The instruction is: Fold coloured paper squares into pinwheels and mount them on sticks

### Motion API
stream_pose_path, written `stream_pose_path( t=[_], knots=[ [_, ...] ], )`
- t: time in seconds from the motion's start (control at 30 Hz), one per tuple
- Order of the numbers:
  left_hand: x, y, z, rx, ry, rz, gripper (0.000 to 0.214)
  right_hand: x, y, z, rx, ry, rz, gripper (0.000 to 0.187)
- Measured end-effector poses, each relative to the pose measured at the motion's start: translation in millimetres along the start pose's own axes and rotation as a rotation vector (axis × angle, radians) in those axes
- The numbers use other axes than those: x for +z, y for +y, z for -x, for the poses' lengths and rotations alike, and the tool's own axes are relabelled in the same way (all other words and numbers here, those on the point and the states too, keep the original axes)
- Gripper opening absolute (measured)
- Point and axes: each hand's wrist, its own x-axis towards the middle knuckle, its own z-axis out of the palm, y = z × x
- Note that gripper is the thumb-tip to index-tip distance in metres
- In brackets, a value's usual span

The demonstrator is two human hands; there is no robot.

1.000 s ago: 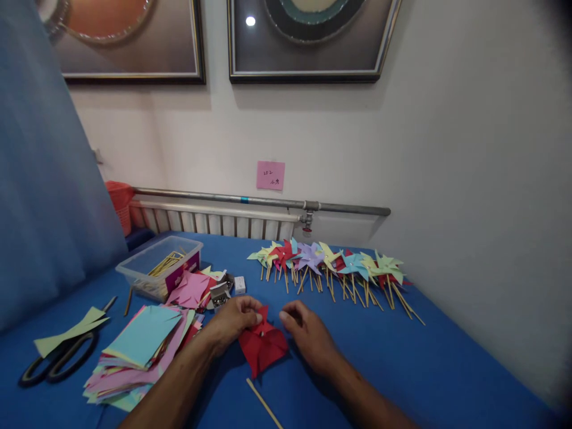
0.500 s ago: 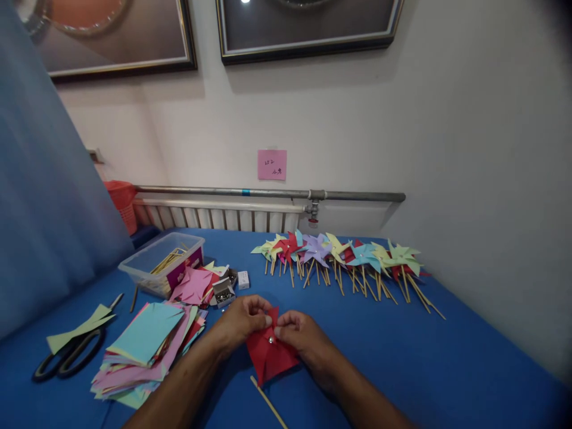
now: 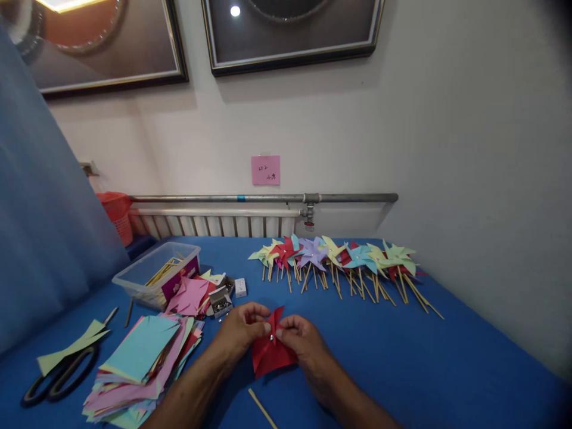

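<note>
A red paper pinwheel [image 3: 272, 356] with a silver pin at its centre is held above the blue table between both hands. My left hand [image 3: 245, 328] pinches its upper left edge between thumb and fingers. On the other side, my right hand [image 3: 301, 341] pinches a folded blade close to the pin. Just below the pinwheel lies a thin wooden stick [image 3: 263, 409], apart from both hands. Beyond my left hand sits a small open box of pins [image 3: 220, 302], with a white box [image 3: 240, 288] beside it.
Colourful finished pinwheels [image 3: 313, 253] lie in a row at the back right. To the left are a stack of coloured paper [image 3: 140, 351], black-handled scissors [image 3: 74, 372] under green paper, pink cut sheets [image 3: 190, 296] and a clear plastic box [image 3: 156, 262] holding sticks.
The view has tilted up slightly and shifted. Both hands keep their pinch on the red pinwheel, which has turned a little, its lower edge now higher in view.
</note>
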Motion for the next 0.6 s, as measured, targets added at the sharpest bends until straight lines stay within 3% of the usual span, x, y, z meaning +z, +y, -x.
stream_pose_path(
  t=[0.37,0.6],
  knots=[
    [-0.4,4.5,0.6,0.025,-0.021,-0.108,0.040,3.2,-8.1,8.8,-0.009,-0.018,-0.018,0.036],
    [-1.4,13.5,8.0,0.013,-0.091,-0.169,0.038,3.6,-22.2,12.8,0.104,-0.180,-0.075,0.036]
  ],
)
